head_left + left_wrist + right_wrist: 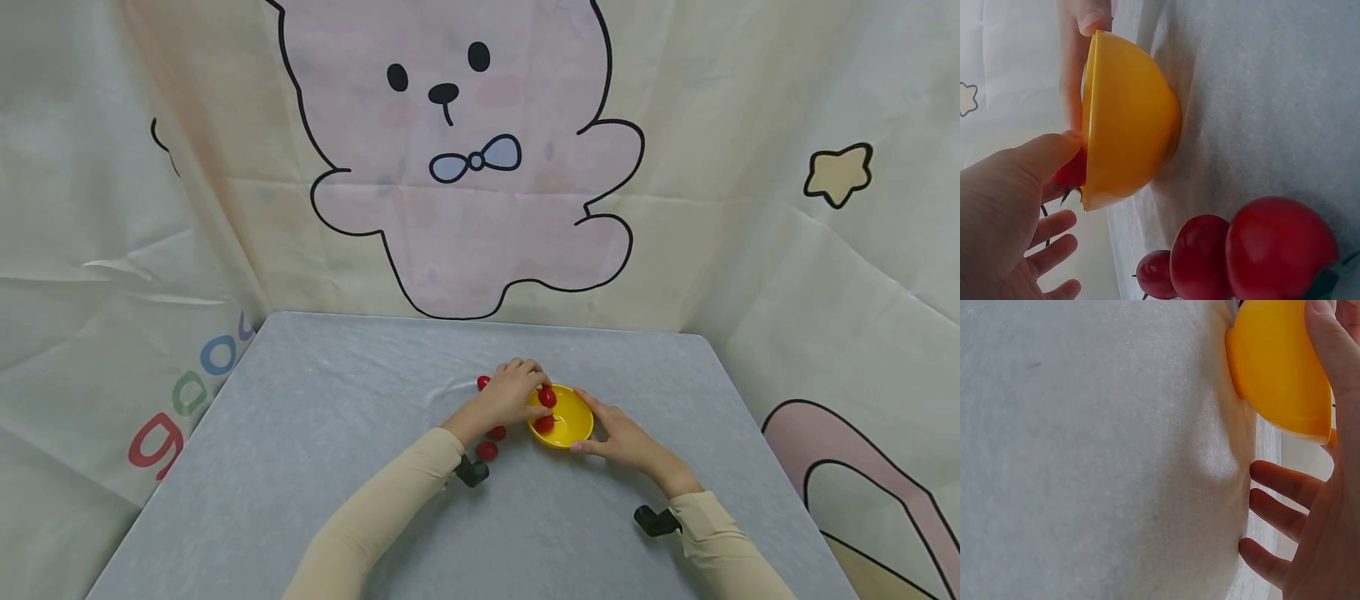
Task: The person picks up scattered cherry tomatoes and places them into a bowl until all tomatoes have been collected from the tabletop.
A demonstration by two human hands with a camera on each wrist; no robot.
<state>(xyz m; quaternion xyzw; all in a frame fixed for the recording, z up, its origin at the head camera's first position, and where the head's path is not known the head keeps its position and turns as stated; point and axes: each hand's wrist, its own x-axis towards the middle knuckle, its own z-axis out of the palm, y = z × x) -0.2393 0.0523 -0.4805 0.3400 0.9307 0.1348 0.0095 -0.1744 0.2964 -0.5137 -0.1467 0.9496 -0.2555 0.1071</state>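
Observation:
A yellow bowl (576, 421) stands upright on the grey cloth. My left hand (510, 394) is at its left rim, pinching a red cherry tomato (547, 397) over the opening. In the left wrist view, the held tomato's green stem shows below the thumb. Another cherry tomato (543, 424) lies inside the bowl. My right hand (626, 437) holds the bowl from the right, thumb at the near rim and index finger at the far rim; the right wrist view shows its other fingers spread away from the bowl.
Left of the bowl, beside and beneath my left forearm, lie loose cherry tomatoes: one at the back (483, 382) and two nearer tomatoes (487, 451). The table (337, 400) is bordered by printed curtains (720, 208) at the back and sides.

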